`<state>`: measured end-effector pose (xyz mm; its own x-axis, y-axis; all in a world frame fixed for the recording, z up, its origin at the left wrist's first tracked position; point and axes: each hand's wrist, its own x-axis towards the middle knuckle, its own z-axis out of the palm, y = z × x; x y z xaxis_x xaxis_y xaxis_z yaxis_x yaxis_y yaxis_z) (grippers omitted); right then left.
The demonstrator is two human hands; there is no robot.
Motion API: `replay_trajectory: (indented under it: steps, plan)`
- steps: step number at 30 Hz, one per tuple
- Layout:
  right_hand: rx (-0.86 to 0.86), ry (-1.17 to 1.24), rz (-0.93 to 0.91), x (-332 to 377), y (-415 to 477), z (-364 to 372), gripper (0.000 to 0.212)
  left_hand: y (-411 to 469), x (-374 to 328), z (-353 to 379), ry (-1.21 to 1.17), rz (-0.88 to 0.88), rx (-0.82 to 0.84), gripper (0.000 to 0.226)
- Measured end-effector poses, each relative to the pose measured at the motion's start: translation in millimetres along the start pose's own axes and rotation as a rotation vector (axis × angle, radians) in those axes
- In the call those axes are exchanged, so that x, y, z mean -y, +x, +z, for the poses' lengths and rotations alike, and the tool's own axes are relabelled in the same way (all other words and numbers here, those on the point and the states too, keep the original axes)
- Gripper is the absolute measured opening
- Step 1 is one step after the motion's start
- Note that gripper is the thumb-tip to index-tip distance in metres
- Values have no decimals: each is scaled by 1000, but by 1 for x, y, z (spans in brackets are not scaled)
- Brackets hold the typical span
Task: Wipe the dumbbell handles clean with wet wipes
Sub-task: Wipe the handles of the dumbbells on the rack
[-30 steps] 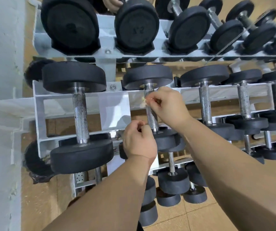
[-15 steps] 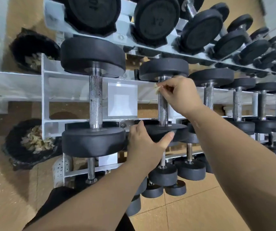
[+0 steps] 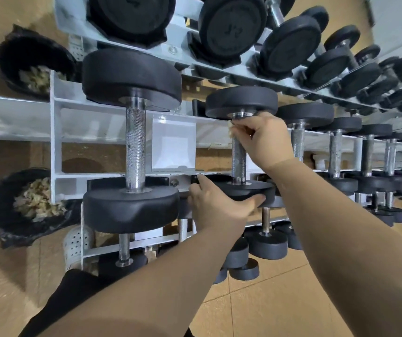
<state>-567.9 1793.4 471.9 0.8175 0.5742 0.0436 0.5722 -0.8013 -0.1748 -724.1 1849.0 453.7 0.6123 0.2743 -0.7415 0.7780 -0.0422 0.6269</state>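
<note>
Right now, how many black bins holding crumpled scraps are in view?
2, both left of the rack: upper bin near the top-left corner, lower bin below it. Others may be hidden.

This is a gym's free-weights corner. A white steel rack (image 3: 55, 142) in tiers carries long rows of black round-headed dumbbells (image 3: 132, 76) with knurled metal handles, smaller toward the right, and it stands on a tan tiled floor (image 3: 255, 312).

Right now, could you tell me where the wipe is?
In the head view, just right of centre, the right hand pinches the wipe at the top of a dumbbell handle.
</note>
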Motion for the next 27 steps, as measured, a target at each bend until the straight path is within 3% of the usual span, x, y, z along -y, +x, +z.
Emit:
replay_trajectory:
  steps: [2, 5, 7, 10, 13, 15, 17, 20, 22, 24, 27]
  plan:
    - [61, 51, -11, -2, -11, -3, 13, 0, 3, 1, -6, 2, -19, 129]
    - [334, 217, 4, -2, -34, -13, 6, 1, 3, -1, -10, 8, 3, 133]
    - [404, 183, -58, -4, -36, -15, 8, 2, 2, -3, -8, 13, 18, 133]
    - [289, 41, -185, 1, -16, -7, 12, 4, 4, -6, -7, 30, 36, 130]
    - [40, -67, -130, 6, 4, 0, 12, 3, 8, -9, -4, 52, 39, 130]
    - [-10, -58, -91, 5, 3, 0, 14, 4, 7, -11, 11, 58, 42, 129]
    - [72, 19, -103, 3, -9, -4, 11, 6, 6, -12, 26, 49, 44, 130]
    - [391, 226, 12, -3, -32, -16, 7, 6, 6, -11, 20, 47, 44, 132]
    - [489, 229, 17, -8, -39, -19, 9, 5, 6, -11, 17, 52, 47, 134]
    - [462, 174, -77, -6, -33, -16, 10, 6, 6, -11, 22, 49, 56, 136]
    - [211, 62, -113, 2, -10, -6, 10, 8, 5, -11, 34, 22, 80, 137]
